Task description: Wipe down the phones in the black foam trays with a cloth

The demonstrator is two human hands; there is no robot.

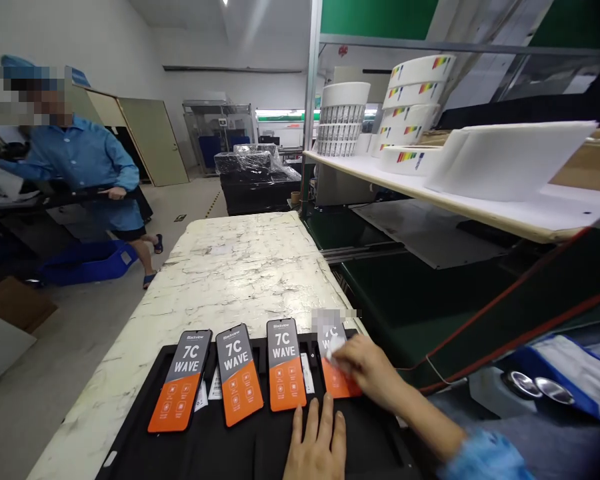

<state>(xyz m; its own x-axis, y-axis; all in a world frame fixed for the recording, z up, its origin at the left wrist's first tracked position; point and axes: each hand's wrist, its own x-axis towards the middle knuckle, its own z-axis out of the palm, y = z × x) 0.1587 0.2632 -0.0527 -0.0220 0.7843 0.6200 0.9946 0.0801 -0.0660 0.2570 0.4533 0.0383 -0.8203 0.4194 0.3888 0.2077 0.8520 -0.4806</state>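
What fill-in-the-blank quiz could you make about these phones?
The tray holds ___ phones.
The right hand touches the phone farthest ___.
The left hand lies flat on the ___ tray.
Each phone's lower half is ___.
Missing words: four; right; black; orange.

- We see plain white walls (105,47), with a bright ceiling lamp (225,3) at the top edge.
- A smooth grey floor (55,360) lies to our left.
- A long worktable with a worn white marbled top (230,267) runs away from us.
- On our right, a silver metal rack post (311,100) carries a pale wooden shelf board (480,210) over a dark green bench surface (405,300).
- At the back we see a beige flat door (153,140) and a glass-fronted metal cabinet (220,130).
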